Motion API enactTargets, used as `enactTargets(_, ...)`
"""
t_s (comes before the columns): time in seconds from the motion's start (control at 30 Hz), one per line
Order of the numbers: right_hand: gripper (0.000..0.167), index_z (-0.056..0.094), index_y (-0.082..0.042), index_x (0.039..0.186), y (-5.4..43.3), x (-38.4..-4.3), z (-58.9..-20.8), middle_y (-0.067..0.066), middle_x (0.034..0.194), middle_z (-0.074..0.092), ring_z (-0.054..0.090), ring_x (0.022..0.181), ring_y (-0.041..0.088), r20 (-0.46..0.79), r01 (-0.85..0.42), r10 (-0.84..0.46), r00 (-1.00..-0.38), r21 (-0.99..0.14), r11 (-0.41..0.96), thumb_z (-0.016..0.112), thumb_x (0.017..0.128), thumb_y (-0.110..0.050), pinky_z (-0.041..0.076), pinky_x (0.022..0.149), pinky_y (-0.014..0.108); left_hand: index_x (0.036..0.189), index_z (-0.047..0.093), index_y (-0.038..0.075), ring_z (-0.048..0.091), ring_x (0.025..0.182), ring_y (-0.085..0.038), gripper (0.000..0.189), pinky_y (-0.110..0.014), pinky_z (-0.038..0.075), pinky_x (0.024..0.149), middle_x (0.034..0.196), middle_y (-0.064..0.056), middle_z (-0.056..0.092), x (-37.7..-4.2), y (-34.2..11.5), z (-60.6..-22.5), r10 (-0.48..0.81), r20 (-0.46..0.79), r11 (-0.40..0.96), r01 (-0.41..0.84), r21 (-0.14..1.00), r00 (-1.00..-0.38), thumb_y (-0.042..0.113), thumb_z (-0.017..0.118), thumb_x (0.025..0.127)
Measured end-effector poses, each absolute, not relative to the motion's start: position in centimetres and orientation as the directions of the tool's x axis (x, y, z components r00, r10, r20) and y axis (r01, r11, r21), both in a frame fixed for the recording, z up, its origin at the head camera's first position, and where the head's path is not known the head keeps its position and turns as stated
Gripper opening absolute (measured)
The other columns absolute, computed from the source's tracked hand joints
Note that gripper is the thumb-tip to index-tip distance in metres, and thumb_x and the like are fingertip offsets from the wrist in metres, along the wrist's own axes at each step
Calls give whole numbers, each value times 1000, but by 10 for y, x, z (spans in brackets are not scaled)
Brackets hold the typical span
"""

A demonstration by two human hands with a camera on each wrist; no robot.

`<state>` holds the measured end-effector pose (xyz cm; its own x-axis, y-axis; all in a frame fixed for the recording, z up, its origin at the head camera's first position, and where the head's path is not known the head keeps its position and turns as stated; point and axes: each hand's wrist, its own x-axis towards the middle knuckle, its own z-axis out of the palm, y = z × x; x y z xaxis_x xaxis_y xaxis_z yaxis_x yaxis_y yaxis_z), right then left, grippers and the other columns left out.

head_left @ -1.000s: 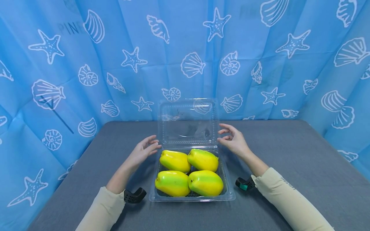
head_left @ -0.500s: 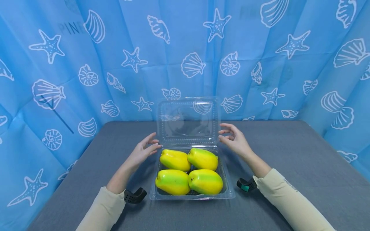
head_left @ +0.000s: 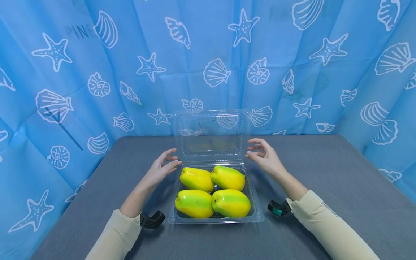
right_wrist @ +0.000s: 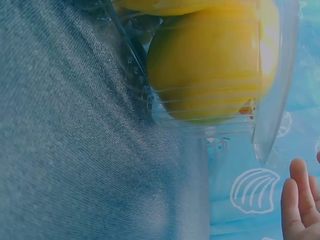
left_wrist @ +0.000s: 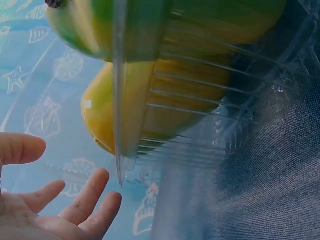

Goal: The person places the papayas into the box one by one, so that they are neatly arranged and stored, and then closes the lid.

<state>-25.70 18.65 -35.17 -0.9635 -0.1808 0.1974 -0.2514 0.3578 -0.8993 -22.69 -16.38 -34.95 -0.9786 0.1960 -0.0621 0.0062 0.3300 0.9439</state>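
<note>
A clear plastic clamshell box (head_left: 217, 220) stands on the table with its lid (head_left: 211, 157) raised at the back. Several glossy yellow-green fruits that look like papayas (head_left: 194, 204) lie inside, in two rows. My left hand (head_left: 160, 169) is at the box's back left corner, fingers spread and slightly bent, near the lid's lower side edge. On the opposite side my right hand (head_left: 264, 157) mirrors it, fingertips close to the lid's right edge. In the left wrist view the fingers (left_wrist: 90, 200) point at the box rim and hold nothing. The right wrist view shows fingers (right_wrist: 300, 195) apart from the rim.
A grey cloth covers the table (head_left: 308, 173). Behind it hangs a blue curtain (head_left: 208, 47) with white shells and starfish. Black wrist-worn devices (head_left: 152, 219) sit by both beige sleeves (head_left: 328, 224).
The box has shifted slightly away from me, and its lid now looks a little wider in view. My right hand has moved slightly rightward; the left has barely moved.
</note>
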Motion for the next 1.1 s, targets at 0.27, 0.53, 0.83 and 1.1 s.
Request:
enactTargets(0.27,44,41,-3,132,190,-254,-349,14,98,51,67,95,26,177,-243,-200,-964,-895,374,57,93,-14,54,89,44,147,21,15,52,123,-36,56,-48,38,107,126,-19,39,-226,-161,-345,186,-27,330,37,943,-982,22,48,98)
enactTargets(0.53,48,37,-4,135,195,-249,-343,28,120,58,60,109,34,129,-222,-267,-955,-908,354,52,96,-28,51,95,41,147,15,18,53,121,-35,62,-51,36,109,133,-22,46,-223,-161,-338,222,-3,297,65,953,-975,32,49,97)
enactTargets(0.83,45,40,-5,133,198,-244,-334,29,122,56,63,106,25,110,-209,-273,-956,-908,364,44,99,-34,53,92,31,147,16,17,51,123,-36,58,-52,36,109,140,-22,43,-219,-163,-330,232,21,266,84,960,-973,31,45,99)
enactTargets(1.1,46,40,-4,133,197,-241,-327,23,116,59,63,91,0,152,-238,-271,-950,-917,321,44,99,-35,53,86,20,146,17,17,50,125,-36,56,-52,35,109,142,-22,42,-216,-164,-326,231,19,258,80,963,-973,33,44,99)
